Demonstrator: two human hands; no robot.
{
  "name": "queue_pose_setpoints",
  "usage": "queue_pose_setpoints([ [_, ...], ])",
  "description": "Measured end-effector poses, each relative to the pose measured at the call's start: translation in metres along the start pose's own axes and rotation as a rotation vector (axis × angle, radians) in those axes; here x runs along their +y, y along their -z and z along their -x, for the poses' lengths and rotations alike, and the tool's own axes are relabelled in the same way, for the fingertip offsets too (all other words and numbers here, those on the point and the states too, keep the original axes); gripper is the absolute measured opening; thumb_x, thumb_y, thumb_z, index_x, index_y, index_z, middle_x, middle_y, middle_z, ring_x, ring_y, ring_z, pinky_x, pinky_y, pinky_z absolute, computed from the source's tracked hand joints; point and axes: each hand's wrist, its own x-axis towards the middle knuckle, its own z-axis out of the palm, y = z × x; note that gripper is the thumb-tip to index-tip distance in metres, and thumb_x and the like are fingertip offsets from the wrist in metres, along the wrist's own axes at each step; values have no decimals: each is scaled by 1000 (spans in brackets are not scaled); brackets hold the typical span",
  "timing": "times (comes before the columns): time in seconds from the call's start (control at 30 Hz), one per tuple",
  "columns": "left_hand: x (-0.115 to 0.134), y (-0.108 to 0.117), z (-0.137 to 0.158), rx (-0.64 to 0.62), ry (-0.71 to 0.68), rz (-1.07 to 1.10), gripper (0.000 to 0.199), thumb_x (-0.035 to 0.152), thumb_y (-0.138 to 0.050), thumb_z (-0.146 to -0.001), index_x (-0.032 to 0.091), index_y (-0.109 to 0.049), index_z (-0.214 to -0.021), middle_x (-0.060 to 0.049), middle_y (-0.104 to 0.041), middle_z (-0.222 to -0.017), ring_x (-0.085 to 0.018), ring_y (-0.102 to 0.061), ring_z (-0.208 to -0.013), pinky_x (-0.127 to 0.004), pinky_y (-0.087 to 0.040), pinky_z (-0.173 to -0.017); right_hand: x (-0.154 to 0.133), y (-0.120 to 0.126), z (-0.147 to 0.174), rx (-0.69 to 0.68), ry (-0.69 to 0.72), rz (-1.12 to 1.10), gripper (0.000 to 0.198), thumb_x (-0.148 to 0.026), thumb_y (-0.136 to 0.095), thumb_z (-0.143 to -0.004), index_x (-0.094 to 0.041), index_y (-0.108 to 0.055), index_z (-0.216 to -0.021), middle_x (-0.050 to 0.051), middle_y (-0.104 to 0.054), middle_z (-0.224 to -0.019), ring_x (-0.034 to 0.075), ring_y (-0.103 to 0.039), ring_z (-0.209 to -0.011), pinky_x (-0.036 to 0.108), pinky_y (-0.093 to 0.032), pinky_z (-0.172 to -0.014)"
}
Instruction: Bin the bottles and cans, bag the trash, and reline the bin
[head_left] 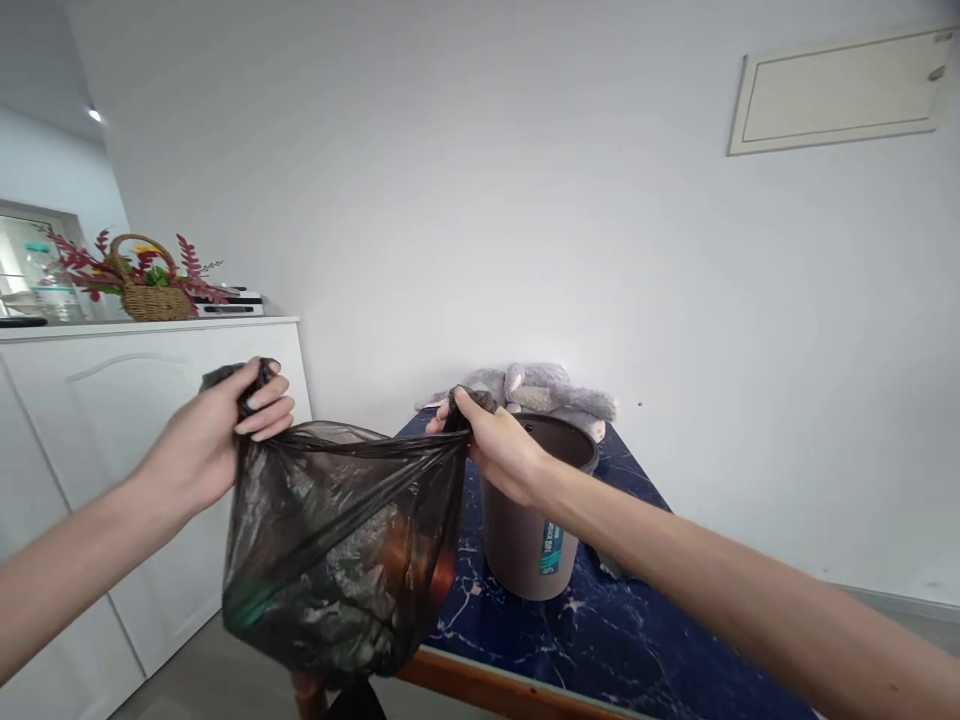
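- Head view: the left hand point(206, 440) is closed tight around one top corner of a thin, see-through black plastic bag point(337, 550).
- The right hand point(499, 445) is closed tight around the other top corner, so the bag's mouth is pulled into a line between both hands.
- The full bag hangs down below the hands, in the air, in front of the near edge of the dark blue marble-look table point(600, 640).
- A round grey-brown plastic bin point(529, 545) stands on the table, just behind the right hand.
- A grey soft toy point(544, 390) lies behind the bin.
- A woven basket with red leaves point(154, 285) sits on the white cabinet point(112, 400) at the left.
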Motion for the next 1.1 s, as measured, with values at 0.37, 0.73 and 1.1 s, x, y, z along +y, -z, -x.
queue_pose_setpoints([
  [0.37, -66, 53, -34, 15, 184, -80, 26, 28, -60, -104, 18, -65, -81, 3, -51, -64, -9, -41, -49, -19, -40, -47, 71, 43, 3, -64, 108, 669, 49, -69, -60, -93, -26, -65, -70, 1, -67, -75, 23, -59, -78, 35, -44, -78],
  [0.73, -105, 27, -63, 116, 268, 225, 26, 15, -48, -105, 20, -51, -81, 11, -27, -54, -8, -30, -37, -20, -45, -46, 66, 81, -43, 145, 228, 415, 49, -69, -70, -86, -26, -62, -66, 1, -66, -71, 21, -63, -80, 34, -50, -87],
  [1.1, -132, -16, -7, -357, -87, -411, 23, 31, -86, -77, 22, -67, -85, 5, -44, -62, -14, -45, -54, -24, -36, -50, 38, 32, -39, -60, 236, 176, 54, -75, -75, -79, -22, -64, -80, -3, -61, -60, 15, -58, -58, 28, -50, -64],
])
